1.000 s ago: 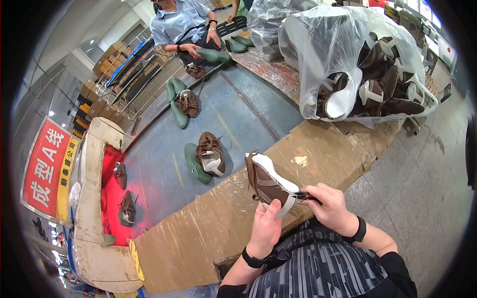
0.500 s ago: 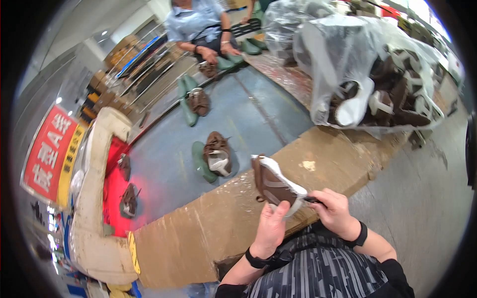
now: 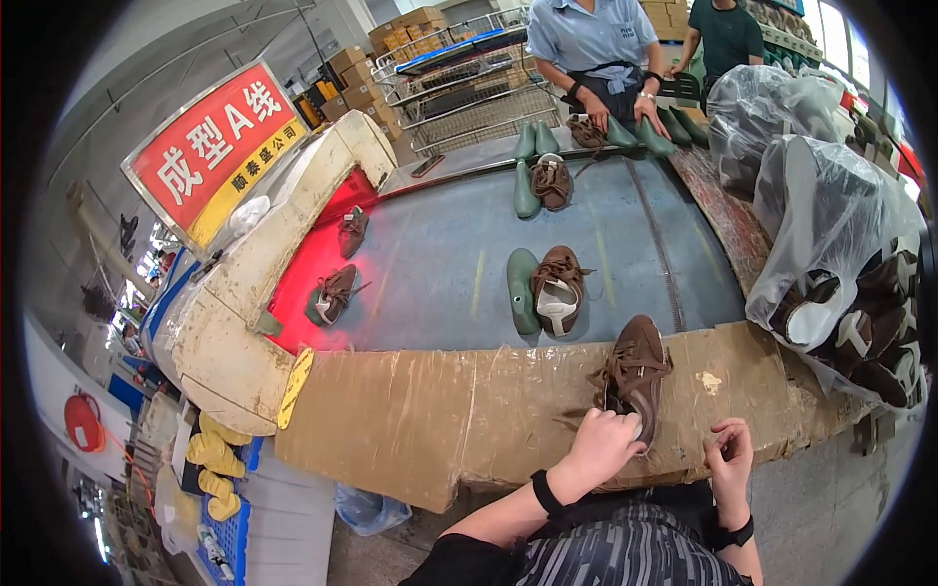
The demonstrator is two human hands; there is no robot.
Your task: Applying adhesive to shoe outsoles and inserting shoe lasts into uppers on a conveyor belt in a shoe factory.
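Note:
A brown lace-up shoe (image 3: 640,366) stands sole down on the cardboard-covered ledge (image 3: 391,400), toe pointing away from me. My left hand (image 3: 603,447) grips it by the heel opening, fingers curled into the collar. Right of the shoe, my right hand (image 3: 730,461) is raised apart from it with bent fingers drawn together. Whatever those fingers hold, if anything, cannot be made out. Farther off on the grey-blue belt, another brown shoe (image 3: 559,293) lies beside a green shoe last (image 3: 523,291).
More brown shoes, one (image 3: 335,293), sit by a red-lit opening at left. Clear plastic bags (image 3: 821,230) full of shoes stand at right. Across the belt, a co-worker (image 3: 596,49) handles green lasts; another person (image 3: 723,39) stands behind. A red sign (image 3: 215,146) rises at left.
The shoe has turned from sole-outward in my hands to upright on the ledge. My right hand has left its heel, and the dark tool it held no longer shows. The view has swung left.

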